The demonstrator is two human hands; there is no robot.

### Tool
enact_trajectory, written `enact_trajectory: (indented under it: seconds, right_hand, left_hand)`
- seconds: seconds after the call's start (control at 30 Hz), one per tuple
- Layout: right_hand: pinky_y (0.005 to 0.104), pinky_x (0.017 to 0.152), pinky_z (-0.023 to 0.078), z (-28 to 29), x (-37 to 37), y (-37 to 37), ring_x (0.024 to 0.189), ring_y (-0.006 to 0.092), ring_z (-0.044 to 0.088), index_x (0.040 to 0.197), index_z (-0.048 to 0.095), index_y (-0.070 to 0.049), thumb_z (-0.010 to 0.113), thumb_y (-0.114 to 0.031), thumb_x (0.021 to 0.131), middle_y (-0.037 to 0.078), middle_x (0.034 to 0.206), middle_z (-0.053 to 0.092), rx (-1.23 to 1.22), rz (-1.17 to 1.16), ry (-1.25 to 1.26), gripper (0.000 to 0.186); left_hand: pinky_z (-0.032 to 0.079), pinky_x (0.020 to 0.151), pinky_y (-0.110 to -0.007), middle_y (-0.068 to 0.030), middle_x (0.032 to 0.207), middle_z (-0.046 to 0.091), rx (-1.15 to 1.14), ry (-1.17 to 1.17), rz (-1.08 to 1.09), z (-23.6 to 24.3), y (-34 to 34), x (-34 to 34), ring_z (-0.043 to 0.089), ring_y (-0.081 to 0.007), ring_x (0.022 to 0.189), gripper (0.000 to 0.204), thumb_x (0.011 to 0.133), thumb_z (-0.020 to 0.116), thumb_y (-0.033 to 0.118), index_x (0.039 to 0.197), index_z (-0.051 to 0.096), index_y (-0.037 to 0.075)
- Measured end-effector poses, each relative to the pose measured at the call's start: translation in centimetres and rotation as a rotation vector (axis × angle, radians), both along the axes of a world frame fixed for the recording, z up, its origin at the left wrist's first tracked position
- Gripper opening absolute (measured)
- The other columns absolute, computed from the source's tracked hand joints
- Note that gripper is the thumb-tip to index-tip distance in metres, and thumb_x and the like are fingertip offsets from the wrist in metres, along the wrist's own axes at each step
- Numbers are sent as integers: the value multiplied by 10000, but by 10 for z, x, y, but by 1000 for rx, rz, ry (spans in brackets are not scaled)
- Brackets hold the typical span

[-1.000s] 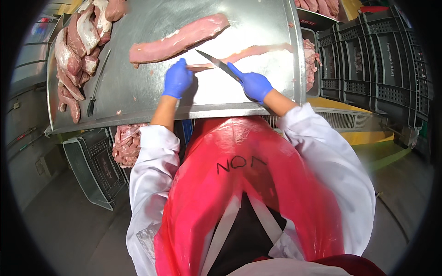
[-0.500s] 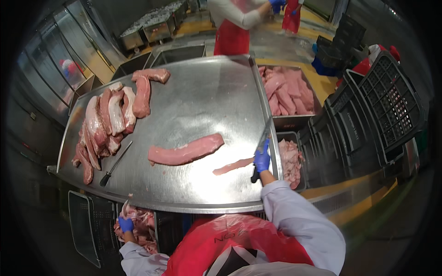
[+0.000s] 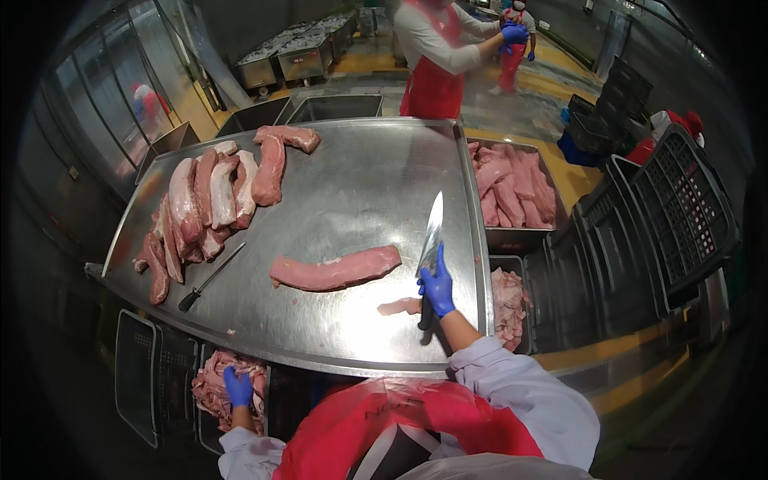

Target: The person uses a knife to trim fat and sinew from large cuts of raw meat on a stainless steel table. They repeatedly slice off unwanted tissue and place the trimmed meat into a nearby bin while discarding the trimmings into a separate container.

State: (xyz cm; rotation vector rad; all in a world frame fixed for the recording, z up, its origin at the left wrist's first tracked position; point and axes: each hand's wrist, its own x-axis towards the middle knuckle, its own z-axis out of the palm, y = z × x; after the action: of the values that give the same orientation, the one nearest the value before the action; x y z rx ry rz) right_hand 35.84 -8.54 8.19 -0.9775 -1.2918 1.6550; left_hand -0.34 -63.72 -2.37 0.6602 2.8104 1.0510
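My right hand [image 3: 437, 290], in a blue glove, is closed round the black handle of a knife [image 3: 432, 232]. Its blade points away from me over the steel table [image 3: 352, 184]. Beside that hand a thin strip of meat [image 3: 397, 306] lies on the table, its right end partly covered by the knife and hand. A long trimmed pork loin [image 3: 336, 269] rests just left of the blade. Below the table's near edge, my left hand [image 3: 238, 386] is over a crate of meat trimmings [image 3: 216, 382], fingers apart, with nothing visible in it.
Several untrimmed loins [image 3: 188, 208] are heaped at the table's left, near a sharpening steel [image 3: 212, 276]. A bin of trimmed meat [image 3: 516, 188] and a crate of scraps [image 3: 508, 304] adjoin the right edge. Black crates [image 3: 608, 232] stand farther right. A co-worker [image 3: 436, 60] stands beyond the table.
My left hand has let go of a pale scrap over the crate. My right hand has swung the knife leftward from the table's right edge. The whole view has shifted slightly.
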Motion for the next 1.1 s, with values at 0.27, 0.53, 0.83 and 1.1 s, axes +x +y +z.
enact_trajectory:
  seconds: [0.27, 0.53, 0.83, 1.1]
  right_hand:
    - [236, 450, 487, 47, 75, 6, 597, 97, 573, 1645, 165, -223, 592, -37, 985, 22, 900, 589, 65, -207, 68, 807]
    - [224, 468, 446, 20, 239, -78, 554, 88, 527, 1642, 196, -228, 580, -29, 987, 28, 835, 584, 119, -532, -149, 785]
    - [247, 476, 460, 16, 314, -142, 606, 119, 532, 1651, 155, -221, 517, 50, 963, 86, 989, 574, -96, -799, -56, 823]
    - [264, 510, 449, 26, 252, -97, 621, 116, 511, 1636, 201, -157, 560, -24, 994, 69, 948, 581, -51, -697, -150, 747]
  left_hand:
    - [396, 1089, -537, -212, 1338, 531, -12, 315, -1143, 46, 391, 208, 452, -407, 1331, 692, 854, 709, 323, 1466, 475, 102]
    - [522, 746, -400, -185, 1053, 679, -318, 118, -1311, 24, 470, 281, 675, -331, 970, 212, 953, 593, 231, 1018, 605, 29]
    - [524, 725, -375, -146, 877, 719, -23, -541, -1308, 111, 557, 311, 668, -210, 796, 551, 926, 659, 545, 914, 698, -4]
    - [518, 888, -380, -170, 1098, 650, 207, -323, -1298, 119, 666, 284, 613, -240, 982, 591, 854, 766, 463, 1206, 596, 20]
